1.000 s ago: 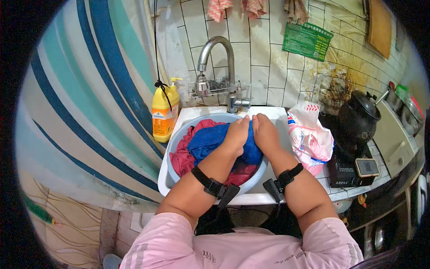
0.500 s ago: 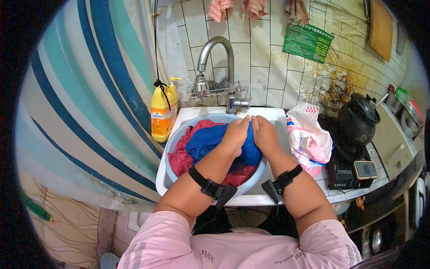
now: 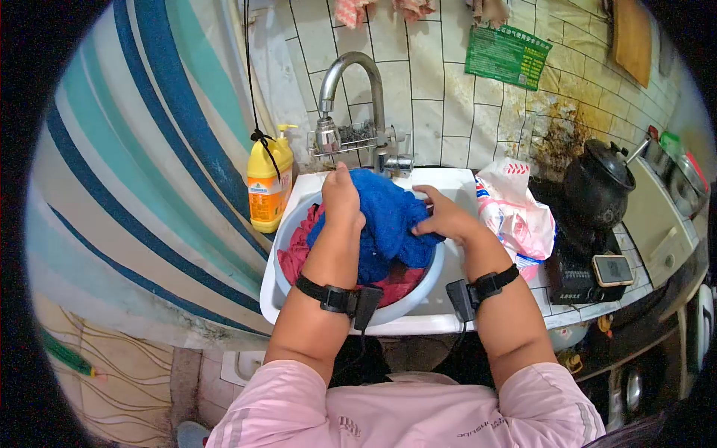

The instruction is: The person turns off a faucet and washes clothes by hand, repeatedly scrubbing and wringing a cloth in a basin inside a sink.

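Note:
A blue, textured, towel-like cloth [image 3: 387, 216] is bunched up and raised above the light blue basin [image 3: 427, 293], between my two hands. My left hand [image 3: 345, 200] grips its left side, thumb upward, with most fingers hidden behind the cloth. At the right edge, my right hand [image 3: 447, 215] has its thumb and fingers curved around a fold of the same cloth. Red cloth [image 3: 297, 257] lies in the basin below, showing at the left and front. The basin stands in a white sink [image 3: 448, 317], under a curved metal faucet [image 3: 377, 97].
A yellow pump bottle [image 3: 269, 190] stands left of the sink beside a striped curtain [image 3: 157, 187]. To the right are a white-and-pink plastic bag [image 3: 519, 216], a black pot [image 3: 597, 183] on a stove, and a phone [image 3: 612, 270]. A wire rack [image 3: 355, 138] sits behind the faucet.
My hands were close together, squeezing the blue cloth at the basin's right side. Now they are apart, left hand further left, and the cloth is loosened and higher between them.

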A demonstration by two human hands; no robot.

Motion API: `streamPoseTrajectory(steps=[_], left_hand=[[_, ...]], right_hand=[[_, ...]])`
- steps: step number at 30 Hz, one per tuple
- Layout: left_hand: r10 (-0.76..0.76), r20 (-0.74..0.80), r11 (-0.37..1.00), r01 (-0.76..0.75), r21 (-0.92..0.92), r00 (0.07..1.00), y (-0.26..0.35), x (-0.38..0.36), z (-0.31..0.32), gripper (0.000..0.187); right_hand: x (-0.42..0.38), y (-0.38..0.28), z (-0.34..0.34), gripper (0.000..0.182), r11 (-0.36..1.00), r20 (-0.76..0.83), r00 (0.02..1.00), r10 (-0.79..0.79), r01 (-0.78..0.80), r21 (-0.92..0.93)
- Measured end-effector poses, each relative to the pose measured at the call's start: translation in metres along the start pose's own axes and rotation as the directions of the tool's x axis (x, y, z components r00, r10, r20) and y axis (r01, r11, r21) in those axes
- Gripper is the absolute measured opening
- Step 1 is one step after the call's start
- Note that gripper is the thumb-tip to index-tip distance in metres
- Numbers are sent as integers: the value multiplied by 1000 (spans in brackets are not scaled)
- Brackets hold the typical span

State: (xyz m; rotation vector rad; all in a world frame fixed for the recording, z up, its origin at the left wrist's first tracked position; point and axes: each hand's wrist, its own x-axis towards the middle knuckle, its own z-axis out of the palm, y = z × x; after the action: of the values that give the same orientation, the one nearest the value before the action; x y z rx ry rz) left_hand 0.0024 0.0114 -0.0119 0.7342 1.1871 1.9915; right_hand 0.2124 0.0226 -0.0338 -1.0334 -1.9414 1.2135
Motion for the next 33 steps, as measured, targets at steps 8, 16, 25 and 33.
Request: streamPoseTrajectory(steps=[8, 16, 25, 33], left_hand=[[-480, 322, 832, 307, 462, 816, 27, -33, 11, 42], [-673, 519, 671, 140, 728, 527, 4, -26, 1, 50], [-375, 273, 880, 248, 405, 886, 1, -24, 13, 41], [-315, 230, 935, 343, -90, 921, 8, -27, 17, 37]], right_hand=[[16, 5, -11, 37, 990, -548, 835, -43, 110, 91], [11, -14, -8, 15, 688, -594, 805, 11, 425, 589], [19, 3, -13, 17, 776, -641, 768, -8, 409, 480], [1, -21, 13, 38, 778, -107, 967, -232, 250, 576]])
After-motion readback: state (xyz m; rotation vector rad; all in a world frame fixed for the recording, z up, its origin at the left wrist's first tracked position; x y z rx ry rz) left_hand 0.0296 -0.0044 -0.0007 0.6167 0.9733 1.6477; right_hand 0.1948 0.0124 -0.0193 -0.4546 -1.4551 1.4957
